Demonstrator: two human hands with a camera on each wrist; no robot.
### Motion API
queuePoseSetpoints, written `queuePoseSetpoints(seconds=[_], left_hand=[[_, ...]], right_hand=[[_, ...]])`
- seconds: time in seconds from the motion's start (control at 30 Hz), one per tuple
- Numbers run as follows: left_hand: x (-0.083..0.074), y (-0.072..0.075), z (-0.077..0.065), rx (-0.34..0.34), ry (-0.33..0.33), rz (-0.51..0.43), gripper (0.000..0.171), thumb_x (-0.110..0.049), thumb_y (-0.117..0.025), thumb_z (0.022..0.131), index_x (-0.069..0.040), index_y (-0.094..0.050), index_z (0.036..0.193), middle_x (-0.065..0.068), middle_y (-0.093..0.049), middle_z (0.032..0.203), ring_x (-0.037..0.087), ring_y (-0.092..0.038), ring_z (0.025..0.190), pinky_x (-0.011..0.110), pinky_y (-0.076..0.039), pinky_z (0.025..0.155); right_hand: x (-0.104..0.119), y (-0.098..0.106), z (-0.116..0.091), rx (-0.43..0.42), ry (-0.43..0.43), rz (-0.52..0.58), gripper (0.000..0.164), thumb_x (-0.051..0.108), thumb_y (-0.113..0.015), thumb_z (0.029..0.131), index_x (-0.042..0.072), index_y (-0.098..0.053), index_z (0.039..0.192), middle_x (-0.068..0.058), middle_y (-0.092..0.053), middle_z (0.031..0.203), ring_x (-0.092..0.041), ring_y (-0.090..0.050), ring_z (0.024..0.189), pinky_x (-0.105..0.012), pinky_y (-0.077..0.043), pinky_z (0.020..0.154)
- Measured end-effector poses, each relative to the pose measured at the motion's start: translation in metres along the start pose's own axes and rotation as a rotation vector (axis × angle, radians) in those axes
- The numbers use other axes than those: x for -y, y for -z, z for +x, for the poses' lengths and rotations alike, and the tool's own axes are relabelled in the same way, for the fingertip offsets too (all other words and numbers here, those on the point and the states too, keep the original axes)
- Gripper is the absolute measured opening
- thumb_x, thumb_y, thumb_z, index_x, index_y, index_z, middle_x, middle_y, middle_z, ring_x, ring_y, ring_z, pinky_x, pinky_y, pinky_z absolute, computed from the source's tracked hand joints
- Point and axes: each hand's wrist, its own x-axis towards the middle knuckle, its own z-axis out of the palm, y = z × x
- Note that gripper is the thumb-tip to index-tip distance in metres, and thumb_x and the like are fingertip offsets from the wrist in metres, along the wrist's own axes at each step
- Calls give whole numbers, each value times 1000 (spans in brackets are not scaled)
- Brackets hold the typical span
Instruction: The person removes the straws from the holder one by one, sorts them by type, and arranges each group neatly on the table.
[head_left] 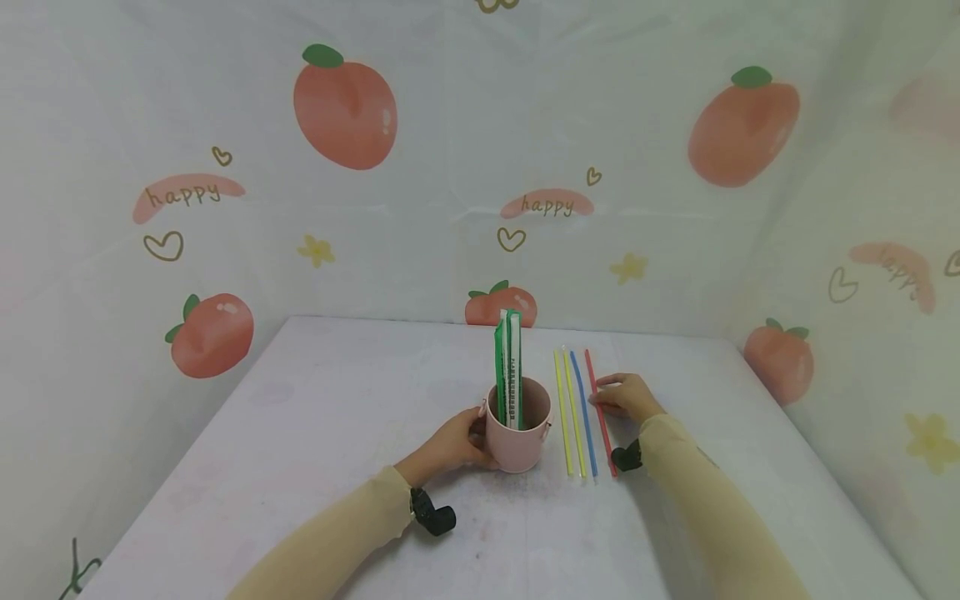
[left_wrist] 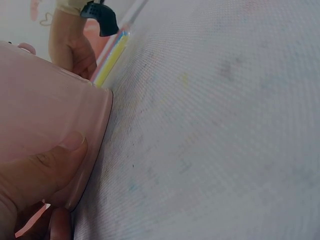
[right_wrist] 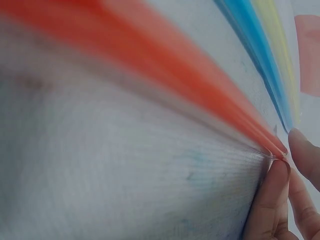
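Observation:
A pink bucket [head_left: 516, 450] with small side handles stands on the table, holding tall green-and-white printed packets [head_left: 510, 367]. My left hand [head_left: 453, 443] grips its left side, and in the left wrist view the thumb [left_wrist: 50, 167] lies along the lower wall. To the right of the bucket, a red straw [head_left: 602, 425] lies lengthwise on the table. My right hand [head_left: 628, 396] pinches it partway along; the right wrist view has the thumb [right_wrist: 303, 155] and fingertips on either side of the red straw.
Left of the red straw lie a blue straw [head_left: 585, 417] and two yellow straws [head_left: 563, 412], roughly parallel. A white cloth covers the table [head_left: 337, 400]. A printed curtain [head_left: 450, 125] hangs behind and at both sides.

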Motion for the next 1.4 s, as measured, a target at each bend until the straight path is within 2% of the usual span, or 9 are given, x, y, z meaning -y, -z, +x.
queuePoseSetpoints(seconds=[0.13, 0.37, 0.6, 0.8, 1.0, 1.2, 1.4], left_hand=[[0, 0, 0, 1, 3, -9, 79, -3, -83, 64, -5, -44, 133, 10, -56, 120, 25, -53, 112, 38, -45, 94], [6, 0, 3, 8, 17, -5, 82, -6, -84, 63, -9, -43, 134, 6, -56, 122, 21, -53, 113, 34, -45, 95], [6, -1, 3, 10, 23, -3, 83, -6, -84, 63, -9, -42, 135, 6, -55, 123, 21, -52, 114, 34, -45, 95], [6, -1, 4, 10, 35, -11, 84, -7, -84, 64, -9, -42, 136, 6, -55, 124, 22, -52, 115, 36, -44, 96], [7, -1, 4, 8, 35, -8, 83, -8, -84, 63, -9, -43, 135, 6, -56, 122, 21, -53, 112, 36, -46, 94], [7, 0, 4, 13, 34, -15, 82, -7, -84, 63, -9, -43, 134, 6, -56, 120, 21, -53, 110, 36, -47, 92], [7, 0, 4, 10, 31, -1, 81, -7, -84, 63, -10, -44, 134, 5, -56, 119, 19, -54, 109, 34, -47, 92]], right_hand=[[0, 0, -1, 1, 7, -1, 52, 9, -75, 76, 0, -55, 123, -7, -65, 87, -9, -59, 64, -22, -53, 61], [1, 0, -4, -1, -1, -41, 53, 13, -75, 77, 1, -54, 124, -10, -64, 97, -11, -59, 70, -21, -52, 63], [1, 1, -4, 7, 11, -15, 51, 10, -74, 77, 0, -53, 124, -10, -64, 95, -11, -59, 69, -22, -53, 63], [2, 2, -6, 11, 7, 14, 51, 8, -73, 78, -1, -52, 124, -14, -61, 103, -12, -60, 69, -23, -54, 64], [9, 9, -13, 47, 79, 30, 49, 8, -67, 83, -3, -49, 127, -18, -59, 111, -15, -61, 80, -27, -54, 73], [32, 15, -26, 70, 139, 96, 50, 9, -64, 86, -2, -45, 131, -17, -57, 116, -21, -61, 97, -31, -51, 85], [58, 13, -36, 133, 254, 234, 52, 6, -64, 86, -5, -43, 132, -14, -58, 108, -16, -63, 90, -34, -50, 87]])
